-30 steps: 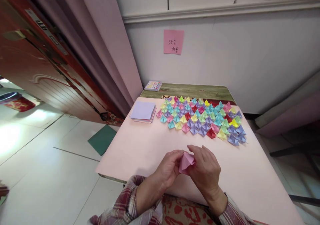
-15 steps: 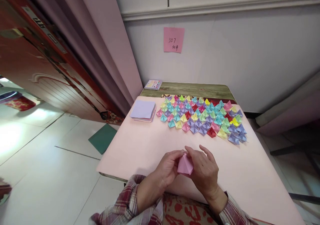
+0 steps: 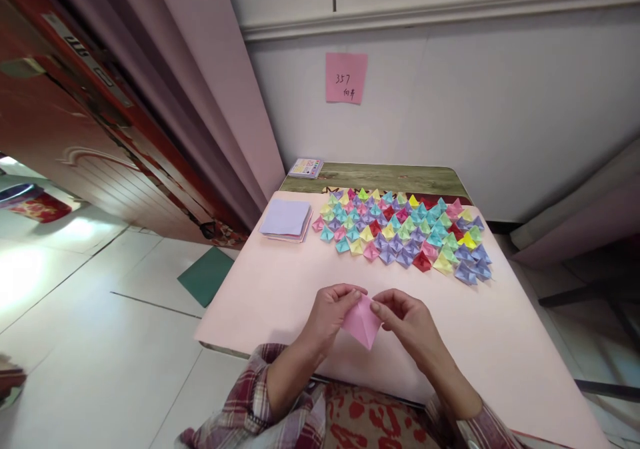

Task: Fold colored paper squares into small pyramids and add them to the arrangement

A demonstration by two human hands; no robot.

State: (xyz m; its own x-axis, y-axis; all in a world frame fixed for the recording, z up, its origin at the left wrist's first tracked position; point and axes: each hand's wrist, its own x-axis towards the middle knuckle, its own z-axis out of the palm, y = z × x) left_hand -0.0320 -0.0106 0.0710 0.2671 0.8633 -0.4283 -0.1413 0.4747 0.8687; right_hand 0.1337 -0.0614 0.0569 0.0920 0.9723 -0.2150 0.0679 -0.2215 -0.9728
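Note:
Between my two hands is a pink folded paper point(image 3: 363, 324), a diamond shape with a crease down its middle and one point hanging down. My left hand point(image 3: 330, 316) pinches its upper left edge between thumb and fingers. At the upper right edge, my right hand point(image 3: 407, 316) pinches it with the thumb in front and the curled fingers behind. The paper is held above the near part of the pink-covered table point(image 3: 270, 296). Beyond my hands, many small folded paper pieces point(image 3: 397, 229) in several colours lie in close rows.
A stack of square paper point(image 3: 286, 218), lavender on top, lies at the table's left. Behind it is a small printed packet point(image 3: 306, 168). A pink note point(image 3: 346, 78) hangs on the wall. A green square point(image 3: 205, 276) lies on the floor at left.
The pink paper has turned and opened from a compact folded form to a flatter diamond. My right hand has shifted from covering its side to pinching its upper right edge.

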